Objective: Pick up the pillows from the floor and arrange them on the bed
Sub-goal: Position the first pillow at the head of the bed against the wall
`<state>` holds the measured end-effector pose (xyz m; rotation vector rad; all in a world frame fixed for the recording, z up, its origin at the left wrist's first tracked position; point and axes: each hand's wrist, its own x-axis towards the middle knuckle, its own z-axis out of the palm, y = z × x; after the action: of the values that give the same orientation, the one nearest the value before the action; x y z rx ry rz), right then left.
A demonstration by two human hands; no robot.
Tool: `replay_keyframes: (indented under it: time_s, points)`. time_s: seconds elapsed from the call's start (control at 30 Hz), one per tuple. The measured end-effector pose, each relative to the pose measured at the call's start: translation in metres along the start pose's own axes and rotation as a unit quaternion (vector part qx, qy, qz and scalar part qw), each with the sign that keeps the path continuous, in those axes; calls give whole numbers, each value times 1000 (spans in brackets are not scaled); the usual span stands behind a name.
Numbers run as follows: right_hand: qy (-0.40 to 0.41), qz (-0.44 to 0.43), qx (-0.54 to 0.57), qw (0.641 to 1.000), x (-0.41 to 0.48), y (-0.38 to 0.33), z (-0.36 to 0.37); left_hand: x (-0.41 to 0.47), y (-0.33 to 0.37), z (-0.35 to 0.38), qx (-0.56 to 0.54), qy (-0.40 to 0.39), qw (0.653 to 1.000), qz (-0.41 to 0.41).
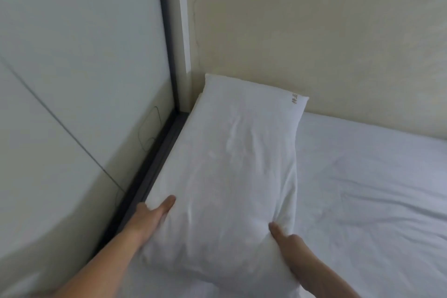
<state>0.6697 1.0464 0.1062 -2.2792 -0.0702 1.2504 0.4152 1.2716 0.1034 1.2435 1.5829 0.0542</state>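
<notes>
A white pillow (232,164) is gripped at its near corners by the left hand (151,215) and right hand (290,247); it is best slid squarely into the bed (375,189) corner.

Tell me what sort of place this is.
Most likely a bedroom, at the head corner of a bed: a white pillow held by both hands lies on a white sheet, against a beige wall.

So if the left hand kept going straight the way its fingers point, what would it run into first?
The pillow. The left hand is already on its near left corner, fingers pointing up and right across it. Beyond lies the beige wall, though depth is unclear.
</notes>
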Motion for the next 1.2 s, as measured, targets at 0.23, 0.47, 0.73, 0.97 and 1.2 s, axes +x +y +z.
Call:
replay_keyframes:
  time_s: [0.23,0.47,0.73,0.97,1.2]
  points:
    - [159,-140,-257,943,-33,-9,5,-18,6,3,307,118,939,102]
    - [70,-243,-374,892,-37,35,47,-43,-7,80,496,-36,824,273]
    - [105,-205,-365,902,-108,73,-13,-128,-7,56,556,43,806,200]
    - [116,-243,-395,879,-164,135,-101,-264,-29,175,523,-16,800,293]
    - [126,-186,-414,882,-189,195,-208,-367,3,248,508,-111,784,340]
